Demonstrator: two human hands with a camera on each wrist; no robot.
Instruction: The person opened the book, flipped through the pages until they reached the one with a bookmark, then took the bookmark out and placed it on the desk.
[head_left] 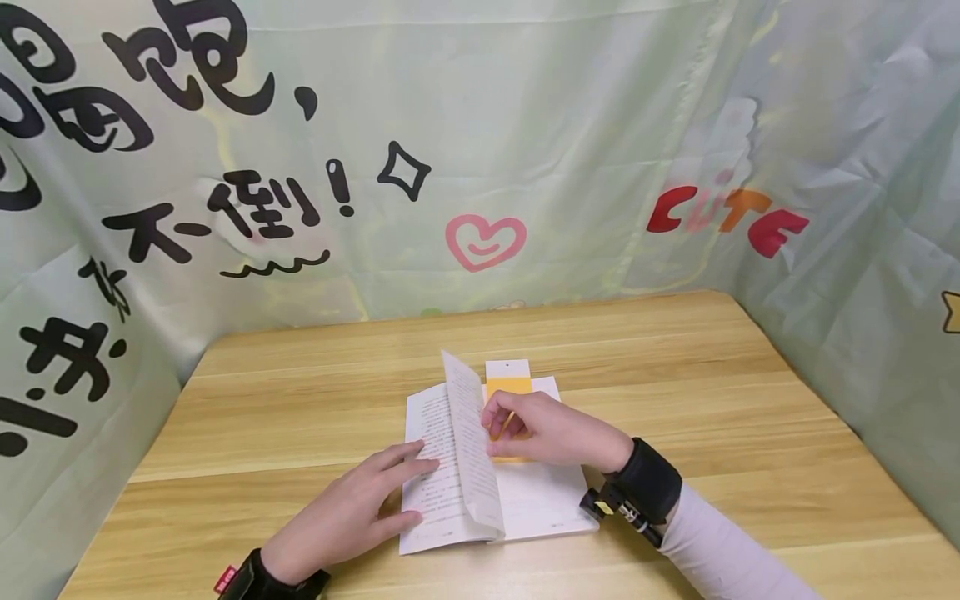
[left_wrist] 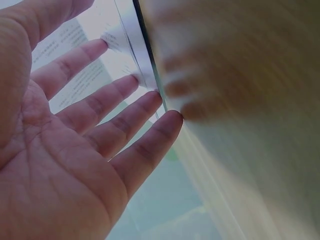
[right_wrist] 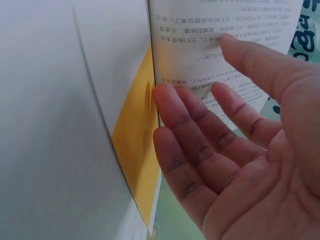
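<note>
An open book (head_left: pixel 543 500) with printed pages lies on the table. One leaf (head_left: pixel 472 442) stands up from its middle. On the right-hand page lies a flat yellow-and-white card (head_left: pixel 508 383), partly covered by my right hand (head_left: pixel 551 429). That hand is over the card, its thumb and loosely bent fingertips right at the raised leaf. In the right wrist view, thumb and fingers are spread apart beside the print, close to the card's yellow part (right_wrist: pixel 137 145). My left hand (head_left: pixel 352 508) rests at the left-hand page, fingers extended; the left wrist view shows its fingertips (left_wrist: pixel 172 117) along the book's edge.
The wooden table (head_left: pixel 285 400) extends around the book on all sides. Behind it and at both sides hangs a pale green cloth (head_left: pixel 570 167) with printed letters and drawings. Each wrist wears a black strap (head_left: pixel 652 479) with a device.
</note>
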